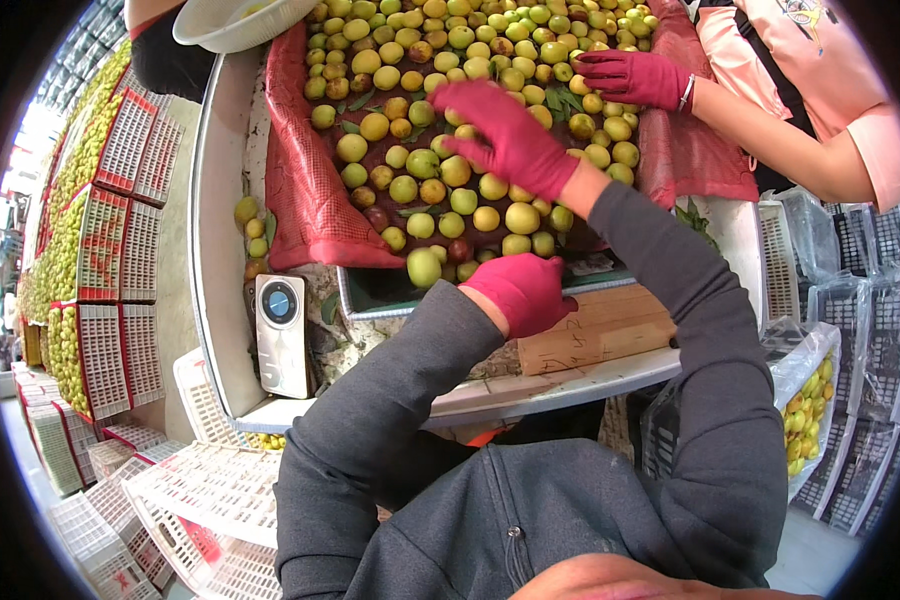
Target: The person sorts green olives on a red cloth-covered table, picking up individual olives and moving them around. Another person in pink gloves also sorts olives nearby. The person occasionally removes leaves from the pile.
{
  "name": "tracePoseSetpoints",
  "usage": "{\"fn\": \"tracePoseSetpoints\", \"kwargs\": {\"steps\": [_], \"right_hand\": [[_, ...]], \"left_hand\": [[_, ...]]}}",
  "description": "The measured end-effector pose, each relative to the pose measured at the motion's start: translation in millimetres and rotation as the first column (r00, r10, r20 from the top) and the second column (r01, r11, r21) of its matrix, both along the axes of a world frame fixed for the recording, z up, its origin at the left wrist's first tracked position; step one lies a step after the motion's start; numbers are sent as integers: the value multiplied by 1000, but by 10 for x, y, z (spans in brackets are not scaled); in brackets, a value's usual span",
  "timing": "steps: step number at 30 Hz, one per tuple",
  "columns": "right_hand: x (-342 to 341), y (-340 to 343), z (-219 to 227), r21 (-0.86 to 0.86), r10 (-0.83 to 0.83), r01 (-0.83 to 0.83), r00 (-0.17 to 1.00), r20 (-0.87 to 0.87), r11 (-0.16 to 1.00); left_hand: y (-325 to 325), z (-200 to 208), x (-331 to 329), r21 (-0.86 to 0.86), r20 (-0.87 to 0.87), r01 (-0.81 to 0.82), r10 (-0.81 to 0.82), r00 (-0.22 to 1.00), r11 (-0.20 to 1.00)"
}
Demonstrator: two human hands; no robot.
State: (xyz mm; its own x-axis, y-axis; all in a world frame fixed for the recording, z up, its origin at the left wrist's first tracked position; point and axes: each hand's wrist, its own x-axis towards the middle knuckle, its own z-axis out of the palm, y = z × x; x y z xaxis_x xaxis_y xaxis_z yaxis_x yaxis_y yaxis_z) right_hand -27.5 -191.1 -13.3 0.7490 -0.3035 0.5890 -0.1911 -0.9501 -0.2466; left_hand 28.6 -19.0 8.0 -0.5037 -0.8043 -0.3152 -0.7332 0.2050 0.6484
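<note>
Round yellow-green fruits (pixel 403 189), plum-like and some with brown patches, lie spread over a dark surface edged by red mesh cloth (pixel 322 205). My right hand (pixel 515 140), in a dark red glove, reaches over them with its fingers stretched out, slightly blurred; it holds nothing I can see. Closer to me, my left hand (pixel 523 294), gloved alike, is closed at the near edge of the fruits. Its fingers curl out of sight, so what they may hold is hidden. One larger green fruit (pixel 424 267) sits just left of it.
A co-worker's gloved hand (pixel 635 80) rests on fruits at the right. A white phone-like device (pixel 283 335) and a wooden board (pixel 598 330) lie inside the near rim. A white basin (pixel 235 28) stands far left; fruit-filled crates (pixel 100 245) and a lined crate (pixel 808 400) flank the table.
</note>
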Motion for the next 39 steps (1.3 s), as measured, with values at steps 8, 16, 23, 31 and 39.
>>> {"fn": "tracePoseSetpoints", "kwargs": {"steps": [8,16,23,31,39], "right_hand": [[-118,-389,-237,-238,-355,304,910,-215,923],[-239,234,-118,-58,-64,56,985,-159,997],[-612,-379,6,-178,-301,286,952,-62,941],[-631,175,-117,-39,-228,226,935,-271,973],[-438,453,17,83,-6,27,971,-240,996]], "left_hand": [[28,-45,29,-47,-7,-1,1,1000,999],[22,1,48,-40,7,2,-1,1000,999],[7,28,5,-27,1,-2,2,1000,1000],[17,15,32,-5,21,-9,9,1000,1000],[7,15,-16,-22,9,-1,1,1000,1000]]}}
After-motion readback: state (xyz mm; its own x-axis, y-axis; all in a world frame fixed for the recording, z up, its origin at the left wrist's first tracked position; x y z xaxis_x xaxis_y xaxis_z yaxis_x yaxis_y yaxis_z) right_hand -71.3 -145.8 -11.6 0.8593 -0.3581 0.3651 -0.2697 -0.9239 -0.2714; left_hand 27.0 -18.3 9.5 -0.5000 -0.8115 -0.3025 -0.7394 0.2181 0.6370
